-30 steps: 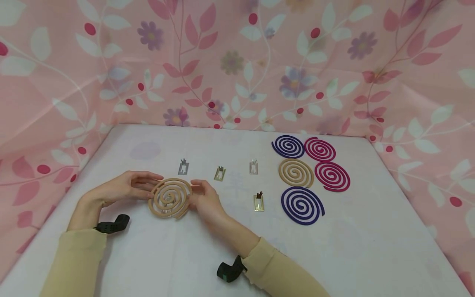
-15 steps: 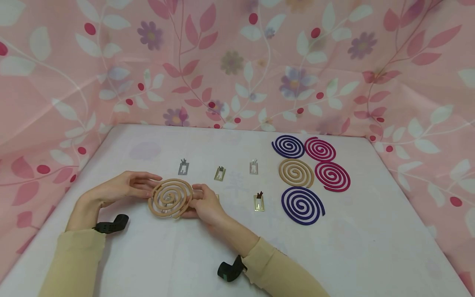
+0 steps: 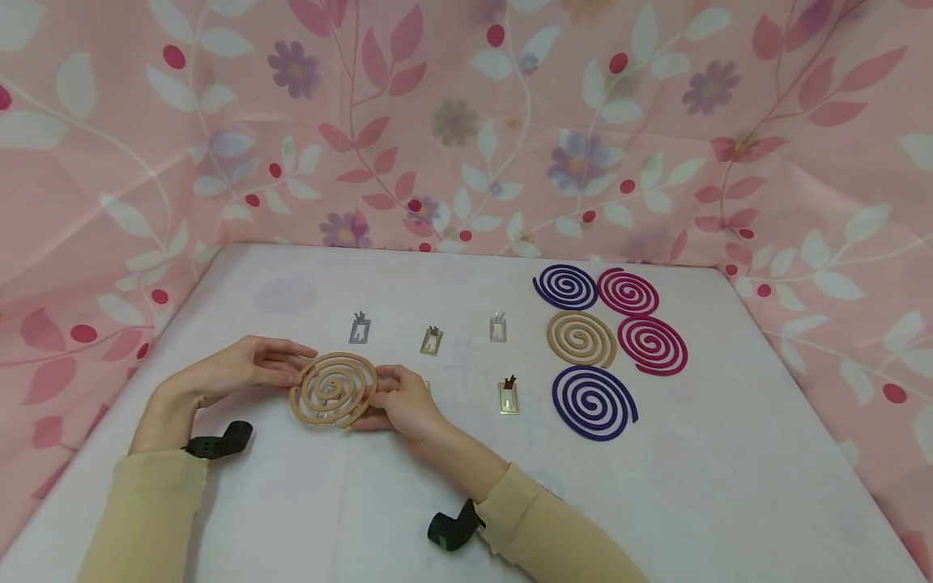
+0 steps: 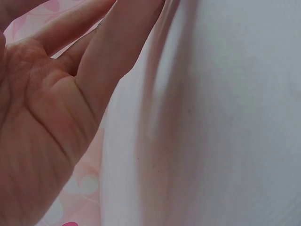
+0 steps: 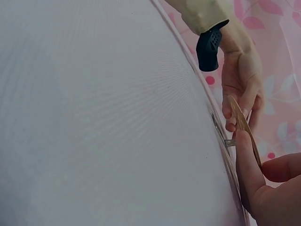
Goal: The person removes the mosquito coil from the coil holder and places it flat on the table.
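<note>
In the head view a tan mosquito coil is held level, close over the cloth at the left. My left hand holds its left edge between thumb and fingers. From the right, my right hand pinches the opposite edge, thumb above and fingers below. Edge-on in the right wrist view, the coil sits above a small metal coil stand, whose upright part reaches up to it. The left wrist view shows my left palm and fingers, with the coil out of sight.
Metal coil stands lie spread over the white cloth, one partly hidden behind my right hand. To the right lie several other coils: purple coils, pink coils and a tan coil. A floral curtain encloses the table.
My right fingers have slid under the coil's right edge, and the thumb has settled on top. The coil's right side dipped slightly. My left hand has barely moved.
</note>
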{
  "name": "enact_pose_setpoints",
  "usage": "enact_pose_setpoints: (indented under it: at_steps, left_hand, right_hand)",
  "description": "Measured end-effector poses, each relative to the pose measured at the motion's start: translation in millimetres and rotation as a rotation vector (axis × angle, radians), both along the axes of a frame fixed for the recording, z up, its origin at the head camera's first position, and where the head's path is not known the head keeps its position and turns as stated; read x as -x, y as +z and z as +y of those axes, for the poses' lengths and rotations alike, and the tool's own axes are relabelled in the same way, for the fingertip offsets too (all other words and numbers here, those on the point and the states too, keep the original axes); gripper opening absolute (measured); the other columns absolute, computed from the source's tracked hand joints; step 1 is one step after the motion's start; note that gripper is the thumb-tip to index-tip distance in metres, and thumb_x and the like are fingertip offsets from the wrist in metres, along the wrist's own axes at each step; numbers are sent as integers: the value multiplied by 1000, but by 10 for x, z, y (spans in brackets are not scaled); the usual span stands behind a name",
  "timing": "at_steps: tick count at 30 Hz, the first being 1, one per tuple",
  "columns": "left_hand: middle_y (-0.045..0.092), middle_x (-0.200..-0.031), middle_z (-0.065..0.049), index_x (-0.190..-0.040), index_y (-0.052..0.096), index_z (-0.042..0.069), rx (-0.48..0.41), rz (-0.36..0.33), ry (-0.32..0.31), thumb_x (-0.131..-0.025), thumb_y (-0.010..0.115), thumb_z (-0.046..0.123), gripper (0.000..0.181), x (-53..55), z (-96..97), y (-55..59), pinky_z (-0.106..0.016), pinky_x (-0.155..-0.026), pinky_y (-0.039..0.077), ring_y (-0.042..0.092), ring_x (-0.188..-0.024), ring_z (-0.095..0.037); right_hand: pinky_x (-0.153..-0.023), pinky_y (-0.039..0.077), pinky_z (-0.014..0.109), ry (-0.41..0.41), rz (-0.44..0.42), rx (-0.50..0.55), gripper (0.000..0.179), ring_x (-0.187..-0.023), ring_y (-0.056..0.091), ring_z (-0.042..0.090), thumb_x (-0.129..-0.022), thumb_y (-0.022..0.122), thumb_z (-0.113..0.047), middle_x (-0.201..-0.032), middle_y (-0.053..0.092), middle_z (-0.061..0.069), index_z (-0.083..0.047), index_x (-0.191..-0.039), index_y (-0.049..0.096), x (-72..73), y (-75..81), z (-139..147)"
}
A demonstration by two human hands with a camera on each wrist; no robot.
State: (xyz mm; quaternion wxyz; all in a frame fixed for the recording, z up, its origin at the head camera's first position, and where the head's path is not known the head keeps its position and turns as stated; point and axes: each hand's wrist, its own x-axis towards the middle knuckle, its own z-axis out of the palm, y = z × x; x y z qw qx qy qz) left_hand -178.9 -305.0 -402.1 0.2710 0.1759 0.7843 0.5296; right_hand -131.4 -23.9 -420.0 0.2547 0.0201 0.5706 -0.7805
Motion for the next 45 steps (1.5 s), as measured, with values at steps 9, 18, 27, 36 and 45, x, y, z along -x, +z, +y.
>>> enact_pose_setpoints:
  at_steps: [9, 18, 27, 36, 45]
  left_hand:
    - [65, -126, -19, -141, 44, -14, 4, -11, 11, -96, 65, 9, 54, 5, 0, 3, -28, -89, 58, 67, -108, -9]
    - [67, -123, -17, -141, 43, -14, 0, -23, 25, -96, 65, 9, 56, 8, -24, 15, -30, -89, 58, 68, -107, -10]
    - [67, -123, -14, -141, 42, -14, -32, -10, 23, -97, 63, 8, 54, 8, -48, 28, -32, -89, 58, 68, -108, -11]
    - [71, -119, -12, -140, 46, -10, -57, 52, 44, -98, 61, 7, 48, -18, -30, 97, -34, -86, 60, 70, -105, -15]
    - [66, -127, 4, -141, 43, -13, -106, 92, 127, -99, 61, 9, 51, -31, 110, 214, -31, -87, 59, 68, -108, -10]
  right_hand:
    - [-77, 62, 44, -2, 2, 4, 43, -91, 72, 34, -94, 50, 10, -114, 65, 23, 6, -137, 44, 10, -12, 5]
    - [-77, 62, 44, 5, -8, 23, 44, -88, 72, 33, -93, 51, 12, -113, 67, 21, 5, -136, 46, 27, 8, 19]
    - [-79, 61, 47, 0, 9, 33, 42, -92, 72, 38, -92, 54, 11, -114, 67, 24, 5, -134, 47, 26, 58, 25]
    - [-85, 59, 50, -6, 32, 45, 43, -81, 70, 24, -90, 57, 11, -103, 68, 18, 3, -132, 52, 114, 157, 99]
    - [-85, 59, 47, 11, 38, 50, 40, -88, 71, 23, -93, 61, 5, -106, 70, 17, 0, -132, 56, 255, 281, 292]
